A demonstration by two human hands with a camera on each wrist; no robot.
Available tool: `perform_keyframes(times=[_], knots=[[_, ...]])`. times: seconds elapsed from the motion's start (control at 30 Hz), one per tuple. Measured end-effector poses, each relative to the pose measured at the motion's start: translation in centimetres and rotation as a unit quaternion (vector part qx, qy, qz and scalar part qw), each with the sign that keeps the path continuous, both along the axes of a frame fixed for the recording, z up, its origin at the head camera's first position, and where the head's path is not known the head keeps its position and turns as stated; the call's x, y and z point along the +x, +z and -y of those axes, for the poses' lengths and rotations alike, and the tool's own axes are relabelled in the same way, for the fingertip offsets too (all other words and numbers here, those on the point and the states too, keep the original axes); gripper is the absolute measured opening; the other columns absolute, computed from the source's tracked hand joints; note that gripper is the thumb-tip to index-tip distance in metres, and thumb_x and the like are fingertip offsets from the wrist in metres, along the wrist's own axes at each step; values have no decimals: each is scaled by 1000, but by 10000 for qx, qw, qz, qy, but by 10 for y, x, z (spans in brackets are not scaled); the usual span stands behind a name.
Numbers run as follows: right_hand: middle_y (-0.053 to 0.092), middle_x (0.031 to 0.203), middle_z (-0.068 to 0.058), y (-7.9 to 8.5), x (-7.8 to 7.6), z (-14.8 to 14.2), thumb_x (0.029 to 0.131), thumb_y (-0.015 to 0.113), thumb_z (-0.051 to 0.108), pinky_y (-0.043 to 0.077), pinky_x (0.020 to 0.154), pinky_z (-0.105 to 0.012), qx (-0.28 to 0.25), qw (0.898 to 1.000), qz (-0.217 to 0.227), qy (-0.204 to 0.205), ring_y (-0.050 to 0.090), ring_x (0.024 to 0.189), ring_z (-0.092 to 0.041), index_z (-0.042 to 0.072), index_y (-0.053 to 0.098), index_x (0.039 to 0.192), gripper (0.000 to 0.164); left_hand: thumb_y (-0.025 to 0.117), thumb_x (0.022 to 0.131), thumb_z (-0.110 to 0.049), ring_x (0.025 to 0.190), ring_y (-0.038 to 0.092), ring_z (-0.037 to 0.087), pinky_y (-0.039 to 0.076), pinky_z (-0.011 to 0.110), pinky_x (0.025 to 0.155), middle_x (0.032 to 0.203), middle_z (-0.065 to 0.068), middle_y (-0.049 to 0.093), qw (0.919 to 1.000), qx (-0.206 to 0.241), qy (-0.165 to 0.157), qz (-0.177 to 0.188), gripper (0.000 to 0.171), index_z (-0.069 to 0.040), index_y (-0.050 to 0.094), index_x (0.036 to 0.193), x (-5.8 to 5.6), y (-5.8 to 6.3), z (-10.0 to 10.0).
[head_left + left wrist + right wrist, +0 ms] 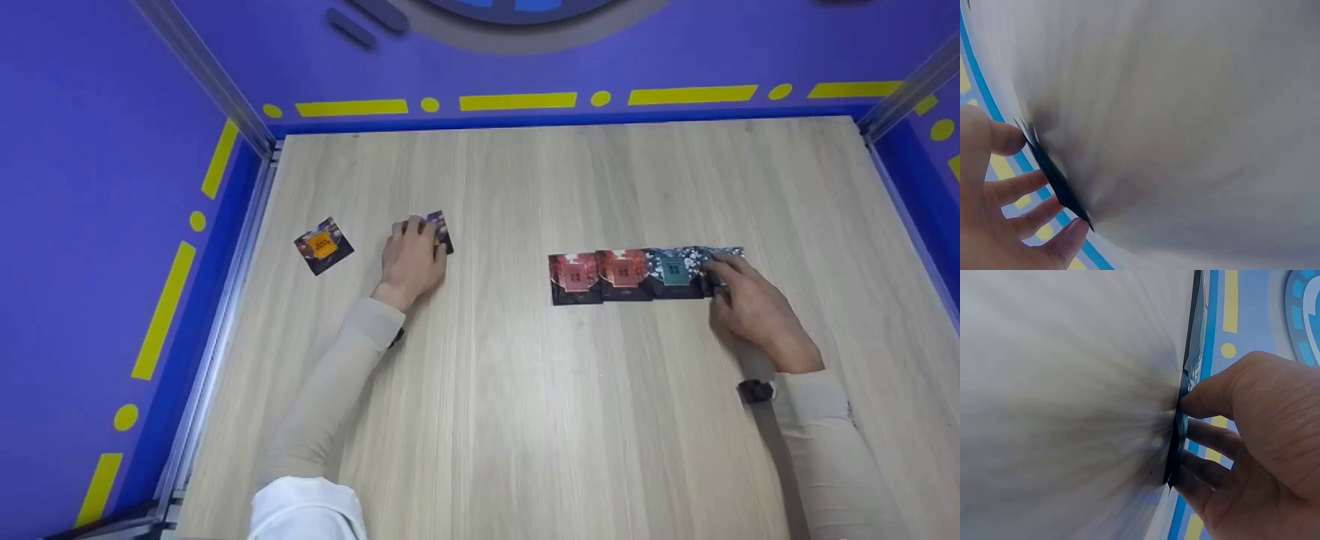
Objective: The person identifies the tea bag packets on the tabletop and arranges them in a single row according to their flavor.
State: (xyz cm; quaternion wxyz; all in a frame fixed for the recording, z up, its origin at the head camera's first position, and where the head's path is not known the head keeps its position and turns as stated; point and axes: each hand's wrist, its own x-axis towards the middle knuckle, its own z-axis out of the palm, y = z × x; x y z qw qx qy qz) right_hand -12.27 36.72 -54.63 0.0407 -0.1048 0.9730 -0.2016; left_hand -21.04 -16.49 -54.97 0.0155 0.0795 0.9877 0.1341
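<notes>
My left hand [411,259] holds a small flat square packet [441,234] by its edges at the table's left part. In the left wrist view, the thumb and fingertips grip that dark packet [1058,180], which looks thin, with edges parting at one end. My right hand [757,311] pinches a dark teal packet [726,253] at the right end of a row. In the right wrist view, its thumb and fingers bear on the packet [1176,444]; the hand covers most of its face. Beside it lie a teal packet [673,273] and two red ones [626,274], slightly overlapping.
An orange-centred dark packet [324,246] lies turned at an angle, left of my left hand. The wooden table [480,420] is bounded by a blue-purple back wall [517,75] with yellow marks and a similar left wall [90,225]. Metal rails [225,330] run along the sides.
</notes>
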Motion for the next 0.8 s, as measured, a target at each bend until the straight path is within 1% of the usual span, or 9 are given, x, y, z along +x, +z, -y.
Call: perform_keyframes(times=[0.27, 0.47, 0.67, 0.8], knots=[[41, 159, -32, 1, 1, 0, 94, 58, -2, 44, 106, -73, 1, 10000, -19, -42, 44, 142, -59, -6, 52, 149, 55, 53, 110, -32, 134, 54, 46, 54, 54, 106, 148, 24, 54, 9987, -262, -433, -44, 48, -2, 59, 147, 15, 3, -24], [41, 159, -30, 1, 0, 2, 93, 58, -3, 47, 104, -71, 101, 9999, -3, -36, 45, 142, -58, -5, 52, 150, 57, 52, 111, -33, 136, 52, 46, 53, 54, 108, 149, 23, 53, 9963, -335, -786, 14, 50, -3, 56, 151, 28, 4, -43], [40, 160, -31, 1, 0, 3, 94, 57, -2, 44, 106, -73, 67, 9999, 33, -76, 44, 142, -60, -6, 51, 150, 57, 54, 111, -34, 134, 55, 43, 56, 51, 104, 148, 21, 55, 9940, -466, -984, -140, 46, -6, 61, 147, 37, 2, -62], [42, 159, -31, 1, 1, 3, 94, 57, -2, 44, 106, -73, 47, 10000, -15, -58, 45, 142, -60, -6, 52, 150, 56, 54, 110, -35, 133, 55, 42, 56, 50, 104, 148, 21, 55, 9924, -516, -1115, -95, 47, -6, 62, 146, 44, 2, -73]])
